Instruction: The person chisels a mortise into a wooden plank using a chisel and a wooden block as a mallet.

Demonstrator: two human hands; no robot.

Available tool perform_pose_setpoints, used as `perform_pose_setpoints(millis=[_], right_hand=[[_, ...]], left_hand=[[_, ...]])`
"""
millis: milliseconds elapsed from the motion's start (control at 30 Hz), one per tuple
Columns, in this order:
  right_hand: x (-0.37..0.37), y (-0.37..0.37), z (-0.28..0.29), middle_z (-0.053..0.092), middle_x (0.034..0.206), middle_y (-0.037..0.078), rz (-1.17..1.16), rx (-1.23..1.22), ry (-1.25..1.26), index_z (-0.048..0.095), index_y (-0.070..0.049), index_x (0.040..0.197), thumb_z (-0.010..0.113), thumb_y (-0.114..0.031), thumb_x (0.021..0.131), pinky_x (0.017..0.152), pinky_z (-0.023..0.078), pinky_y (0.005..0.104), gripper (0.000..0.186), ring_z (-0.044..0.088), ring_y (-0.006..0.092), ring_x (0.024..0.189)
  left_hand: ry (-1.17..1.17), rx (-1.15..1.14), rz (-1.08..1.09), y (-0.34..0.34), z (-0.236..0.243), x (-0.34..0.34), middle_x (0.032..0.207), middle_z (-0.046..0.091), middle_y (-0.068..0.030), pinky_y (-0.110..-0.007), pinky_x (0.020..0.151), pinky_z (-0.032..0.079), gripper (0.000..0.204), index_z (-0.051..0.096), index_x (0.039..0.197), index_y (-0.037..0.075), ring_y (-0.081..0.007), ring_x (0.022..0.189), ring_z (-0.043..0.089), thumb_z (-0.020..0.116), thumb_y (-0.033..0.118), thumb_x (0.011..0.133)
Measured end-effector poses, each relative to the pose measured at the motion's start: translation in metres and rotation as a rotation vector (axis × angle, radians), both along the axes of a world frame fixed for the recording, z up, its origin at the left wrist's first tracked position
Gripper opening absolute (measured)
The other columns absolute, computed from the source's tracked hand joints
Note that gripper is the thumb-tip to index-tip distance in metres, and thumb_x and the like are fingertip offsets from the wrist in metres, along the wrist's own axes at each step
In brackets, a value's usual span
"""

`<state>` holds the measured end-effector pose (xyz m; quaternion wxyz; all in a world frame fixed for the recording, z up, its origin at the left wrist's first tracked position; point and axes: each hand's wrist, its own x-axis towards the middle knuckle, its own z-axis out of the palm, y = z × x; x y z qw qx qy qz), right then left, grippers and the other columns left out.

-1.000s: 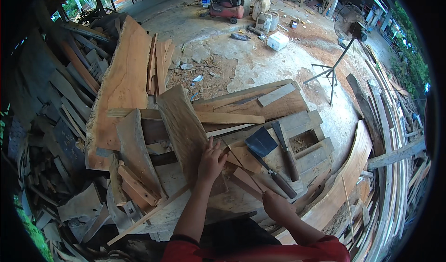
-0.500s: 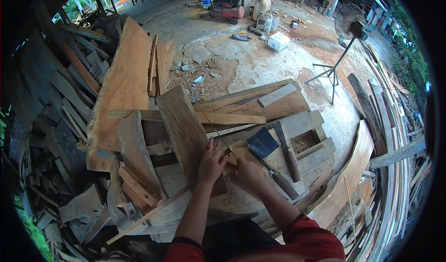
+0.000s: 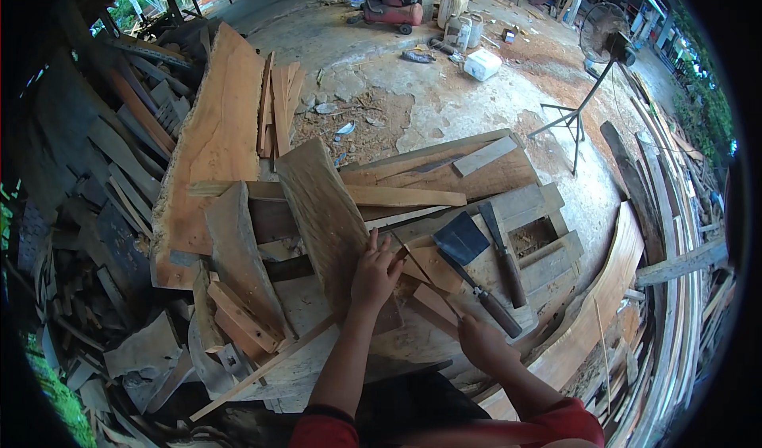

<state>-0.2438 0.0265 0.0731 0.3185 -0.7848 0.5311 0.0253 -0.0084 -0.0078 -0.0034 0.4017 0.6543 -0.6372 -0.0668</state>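
The right hand, over the near edge of the work surface, is closed around one end of a thin dark rod-like tool. The tool slants away from the fist toward the middle of the surface, its far part just beside the left fingers; whether it is a file or a narrow blade is too small to tell.

The left hand lies against the right edge of a thick brown board, fingers spread rather than wrapped — it seems to press and steady, leaving the rod a free path alongside. Whether the thumb also pinches a small piece there I cannot tell.

The board lies slantwise, its far end over a long pale batten, its near end close to the person, probably so that the left hand's weight bears on it. A reddish block sits beneath the rod's near part.

Toward the right end of the surface, a broad dark-bladed cleaver and a long narrow-bladed tool lie side by side, handles toward the near edge — likely to keep both within the right hand's reach. A thin strip crosses the near left corner and juts past it.
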Motion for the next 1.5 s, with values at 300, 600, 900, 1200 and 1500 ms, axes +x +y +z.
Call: perform_pose_setpoints(millis=[300, 600, 900, 1200, 1500], right_hand=[[0.08, -0.056, -0.022, 0.06, 0.068, 0.021, 0.096, -0.143, -0.051, 0.051, -0.001, 0.086, 0.052, -0.023, 0.08, 0.06, 0.048, 0.0449, 0.023, 0.06, 0.0385, 0.066], [0.002, 0.007, 0.01, 0.058, 0.07, 0.024, 0.023, 0.046, 0.12, 0.047, 0.0, 0.083, 0.039, -0.018, 0.087, 0.064, 0.043, 0.0521, 0.02, 0.057, 0.0426, 0.069], [0.084, -0.061, -0.016, 0.06, 0.066, 0.02, 0.118, -0.234, -0.086, 0.053, -0.001, 0.078, 0.059, -0.03, 0.076, 0.057, 0.049, 0.043, 0.03, 0.06, 0.0368, 0.062], [-0.011, 0.006, -0.011, 0.056, 0.066, 0.024, 0.034, -0.041, -0.001, 0.048, -0.001, 0.083, 0.042, -0.017, 0.087, 0.059, 0.043, 0.0511, 0.019, 0.056, 0.0419, 0.065], [0.072, -0.062, -0.01, 0.06, 0.067, 0.021, 0.116, -0.142, -0.096, 0.054, 0.001, 0.081, 0.053, -0.021, 0.08, 0.057, 0.048, 0.0448, 0.022, 0.06, 0.0372, 0.063]], left_hand=[[-0.01, 0.043, 0.001, -0.002, 0.001, -0.003, 0.115, 0.055, -0.0184, -0.04, 0.094, 0.038, 0.015, 0.056, 0.079, -0.001, -0.0333, 0.122, 0.038, 0.066, 0.008, 0.072], [0.027, 0.039, -0.008, 0.0, 0.0, -0.001, 0.115, 0.054, -0.0187, -0.041, 0.093, 0.039, 0.014, 0.056, 0.079, -0.001, -0.0341, 0.124, 0.036, 0.065, 0.007, 0.072], [0.058, 0.04, 0.008, -0.002, 0.001, -0.002, 0.113, 0.055, -0.02, -0.042, 0.093, 0.039, 0.013, 0.055, 0.077, -0.001, -0.0339, 0.124, 0.035, 0.065, 0.007, 0.073], [0.046, 0.066, 0.015, 0.001, -0.002, -0.001, 0.118, 0.052, -0.0197, -0.042, 0.096, 0.037, 0.018, 0.048, 0.071, 0.001, -0.0356, 0.124, 0.033, 0.062, 0.01, 0.076], [0.033, 0.059, -0.037, -0.004, 0.002, -0.004, 0.117, 0.052, -0.0196, -0.042, 0.095, 0.038, 0.017, 0.049, 0.072, 0.0, -0.0357, 0.123, 0.035, 0.062, 0.011, 0.076]])
